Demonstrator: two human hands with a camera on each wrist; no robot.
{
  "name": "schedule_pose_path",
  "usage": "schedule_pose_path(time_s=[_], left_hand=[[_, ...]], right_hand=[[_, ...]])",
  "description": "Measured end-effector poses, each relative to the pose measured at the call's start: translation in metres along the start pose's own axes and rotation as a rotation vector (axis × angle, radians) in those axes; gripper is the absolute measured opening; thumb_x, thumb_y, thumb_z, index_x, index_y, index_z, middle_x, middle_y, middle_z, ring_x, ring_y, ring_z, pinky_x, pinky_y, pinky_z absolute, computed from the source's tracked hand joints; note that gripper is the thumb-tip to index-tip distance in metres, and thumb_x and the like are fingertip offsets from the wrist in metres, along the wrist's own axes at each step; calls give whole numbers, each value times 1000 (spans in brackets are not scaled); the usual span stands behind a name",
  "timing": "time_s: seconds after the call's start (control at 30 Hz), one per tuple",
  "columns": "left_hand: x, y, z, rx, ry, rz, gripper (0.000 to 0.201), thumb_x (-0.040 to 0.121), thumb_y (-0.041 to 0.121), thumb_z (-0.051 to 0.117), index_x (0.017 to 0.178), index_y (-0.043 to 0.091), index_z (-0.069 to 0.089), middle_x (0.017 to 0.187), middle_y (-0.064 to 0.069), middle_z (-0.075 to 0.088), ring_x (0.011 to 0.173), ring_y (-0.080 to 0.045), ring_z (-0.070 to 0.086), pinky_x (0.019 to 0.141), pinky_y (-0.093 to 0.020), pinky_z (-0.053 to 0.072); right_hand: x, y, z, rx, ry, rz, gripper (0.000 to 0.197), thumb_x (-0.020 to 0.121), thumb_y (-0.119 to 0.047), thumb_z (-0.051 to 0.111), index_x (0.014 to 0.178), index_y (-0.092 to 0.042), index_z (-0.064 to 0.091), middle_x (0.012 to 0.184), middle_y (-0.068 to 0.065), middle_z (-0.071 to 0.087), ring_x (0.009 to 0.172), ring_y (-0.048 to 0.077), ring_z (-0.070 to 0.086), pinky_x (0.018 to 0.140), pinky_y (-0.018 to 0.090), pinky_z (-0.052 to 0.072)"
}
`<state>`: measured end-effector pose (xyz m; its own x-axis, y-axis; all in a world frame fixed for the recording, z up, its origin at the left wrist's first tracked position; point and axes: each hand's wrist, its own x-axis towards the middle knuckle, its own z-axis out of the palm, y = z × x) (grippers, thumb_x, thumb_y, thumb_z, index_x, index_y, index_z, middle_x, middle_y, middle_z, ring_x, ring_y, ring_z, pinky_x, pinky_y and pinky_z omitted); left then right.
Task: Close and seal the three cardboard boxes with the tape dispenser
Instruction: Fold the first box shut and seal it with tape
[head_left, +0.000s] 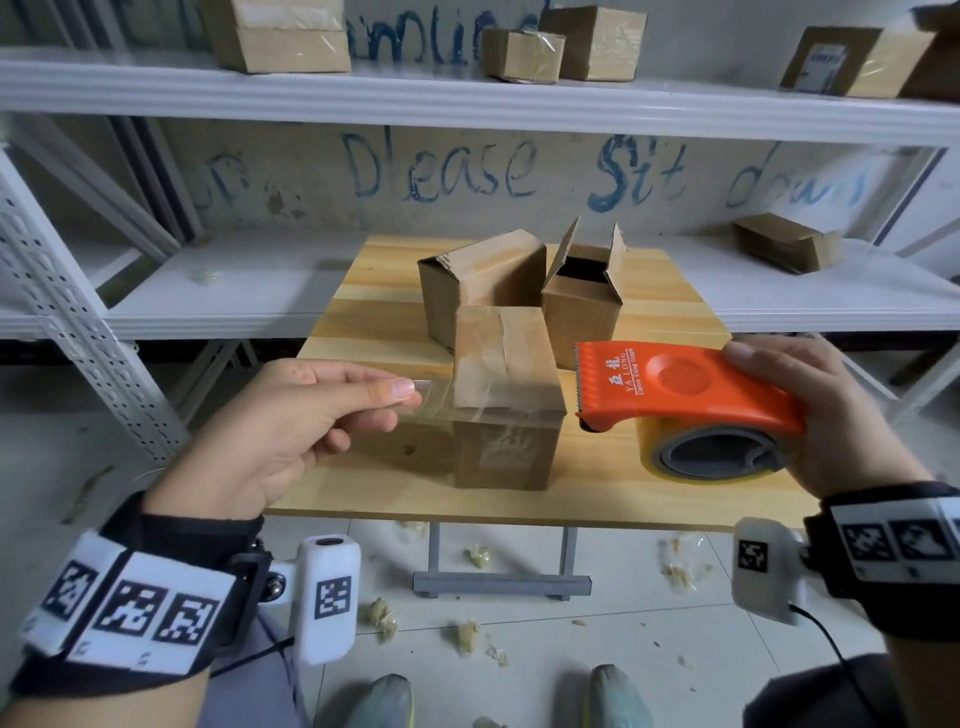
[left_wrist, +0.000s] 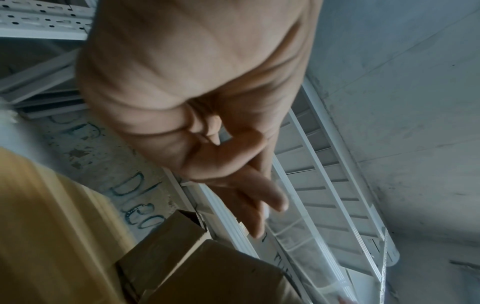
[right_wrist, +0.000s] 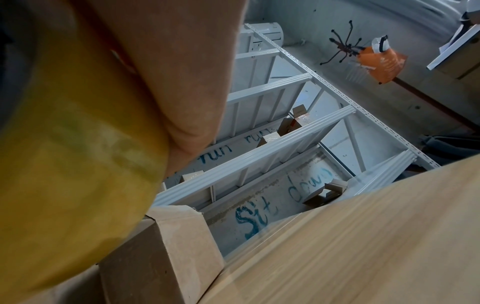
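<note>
Three cardboard boxes stand on the wooden table (head_left: 649, 499). The nearest box (head_left: 506, 395) is closed, with clear tape over its top. Behind it to the left is a second closed box (head_left: 480, 283); behind it to the right, a third box (head_left: 584, 296) has its flaps standing up. My left hand (head_left: 291, 415) pinches the free end of a clear tape strip (head_left: 478, 400) that stretches over the near box to the orange tape dispenser (head_left: 685, 395). My right hand (head_left: 826, 410) grips the dispenser just right of the near box. The strip (left_wrist: 298, 236) also shows in the left wrist view.
White metal shelving (head_left: 467, 104) runs behind the table and carries several more cardboard boxes (head_left: 280, 36). One flattened box (head_left: 787, 241) lies on the lower shelf at right. Crumpled tape scraps (head_left: 467, 634) litter the tiled floor under the table by my shoes.
</note>
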<state>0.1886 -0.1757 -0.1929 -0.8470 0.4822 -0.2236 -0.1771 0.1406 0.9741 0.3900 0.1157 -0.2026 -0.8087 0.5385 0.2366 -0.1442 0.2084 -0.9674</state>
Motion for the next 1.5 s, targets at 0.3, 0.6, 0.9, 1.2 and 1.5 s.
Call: schedule_pose_path(time_s=[0.3,0.6,0.9,1.2,1.5], left_hand=[[-2,0,2,-35,-71,-29,53,59,14,80,111,20,71,92,-14,78,44,0,52,40,-8,41],[0,-4,2,31,-41,-12,52,67,15,82,118,24,71,89,-7,79,45,0,55,39,-9,40],[13,-19,18,104,-95,-78,15,83,17,77,98,15,77,87,-5,79,46,-3,56,44,-15,39],[25,-24,15,-207,-64,-79,37,83,4,74,115,9,58,87,-12,78,74,-18,75,60,-24,57],[26,-26,16,-142,-30,-75,43,84,3,73,122,11,56,75,-8,72,52,-6,56,43,-16,36]], right_hand=[[-1,0,-4,-9,24,40,45,81,-31,60,73,12,50,62,21,51,48,28,53,45,23,44],[2,3,0,-53,32,61,57,65,-50,77,70,4,57,65,21,52,51,28,54,45,24,45],[5,10,5,-127,19,60,78,56,-64,81,80,6,58,61,13,56,55,30,53,47,25,44],[4,11,5,-102,-23,110,46,77,-39,72,71,5,59,56,9,57,51,27,53,45,21,44],[4,11,3,-139,-43,91,74,58,-68,78,82,1,65,64,12,64,55,29,60,49,24,50]])
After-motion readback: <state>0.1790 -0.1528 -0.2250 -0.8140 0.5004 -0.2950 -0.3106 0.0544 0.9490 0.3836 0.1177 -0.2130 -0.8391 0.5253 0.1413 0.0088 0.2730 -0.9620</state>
